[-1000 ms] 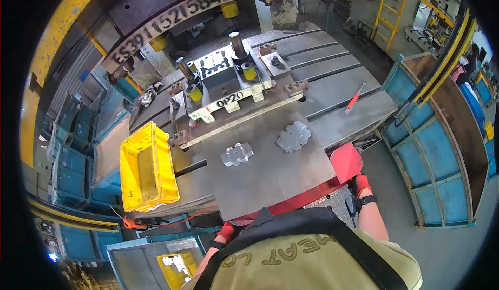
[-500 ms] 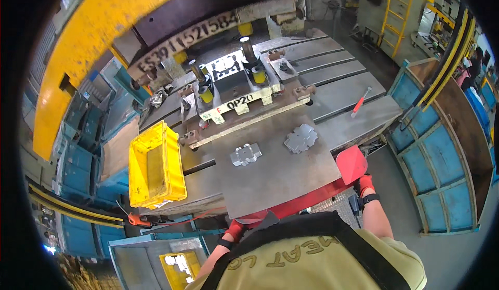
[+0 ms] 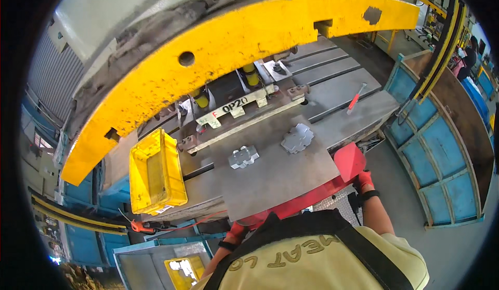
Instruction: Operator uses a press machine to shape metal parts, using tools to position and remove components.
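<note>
My right hand (image 3: 363, 180), in a red glove, is at the right end of a red bar (image 3: 306, 199), just under its red angled guard (image 3: 350, 162). At the bar's left end is my left hand (image 3: 237, 231), gloved in red too and partly covered by my apron. The fingers of both hands are too hidden to read. Two flat grey stamped metal parts, one at the left (image 3: 243, 157) and one at the right (image 3: 298, 138), lie apart on the steel plate (image 3: 270, 186) before me. Beyond them stands the press die (image 3: 239, 108), partly hidden by a yellow press beam (image 3: 249, 40).
A yellow plastic crate (image 3: 156, 173) stands left of the plate. A red-handled tool (image 3: 355, 100) lies on the slotted press bed at right. Blue bins (image 3: 436, 149) flank the right side. An orange-handled air gun (image 3: 141, 226) hangs at lower left. Another person (image 3: 467, 58) is far right.
The yellow press beam and upper die have come down, now covering the die's guide posts and rear. My hands stay at the red bar, and both metal parts lie where they were.
</note>
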Motion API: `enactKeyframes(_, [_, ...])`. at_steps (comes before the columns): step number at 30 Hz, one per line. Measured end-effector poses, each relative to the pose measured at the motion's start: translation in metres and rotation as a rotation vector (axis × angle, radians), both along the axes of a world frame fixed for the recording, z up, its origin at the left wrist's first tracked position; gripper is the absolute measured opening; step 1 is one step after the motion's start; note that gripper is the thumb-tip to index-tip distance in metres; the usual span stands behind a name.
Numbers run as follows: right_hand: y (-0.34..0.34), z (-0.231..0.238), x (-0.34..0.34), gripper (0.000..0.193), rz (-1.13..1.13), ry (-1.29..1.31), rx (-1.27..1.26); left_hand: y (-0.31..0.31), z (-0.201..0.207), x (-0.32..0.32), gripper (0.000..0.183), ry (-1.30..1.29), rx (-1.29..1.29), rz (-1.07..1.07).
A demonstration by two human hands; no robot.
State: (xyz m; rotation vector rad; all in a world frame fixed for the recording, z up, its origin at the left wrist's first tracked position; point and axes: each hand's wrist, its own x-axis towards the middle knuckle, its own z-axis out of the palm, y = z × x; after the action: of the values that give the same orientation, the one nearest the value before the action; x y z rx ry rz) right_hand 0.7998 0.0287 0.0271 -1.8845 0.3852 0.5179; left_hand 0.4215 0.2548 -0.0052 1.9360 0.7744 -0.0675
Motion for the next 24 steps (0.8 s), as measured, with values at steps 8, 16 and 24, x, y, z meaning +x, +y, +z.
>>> enactKeyframes(8, [-0.027, 0.043, 0.016, 0.039, -0.101, -0.085, -0.047, 0.056, 0.100, -0.028, 0.035, 0.326, -0.120, 0.120])
enactKeyframes(16, [0.030, 0.088, 0.022, 0.049, 0.096, -0.421, 0.390, 0.142, 0.254, 0.097, 0.018, -0.484, -0.059, 0.268])
enactKeyframes(24, [0.084, 0.081, -0.017, 0.035, 0.533, -0.120, 0.675, 0.267, 0.271, 0.214, 0.025, -0.452, 0.403, 0.350])
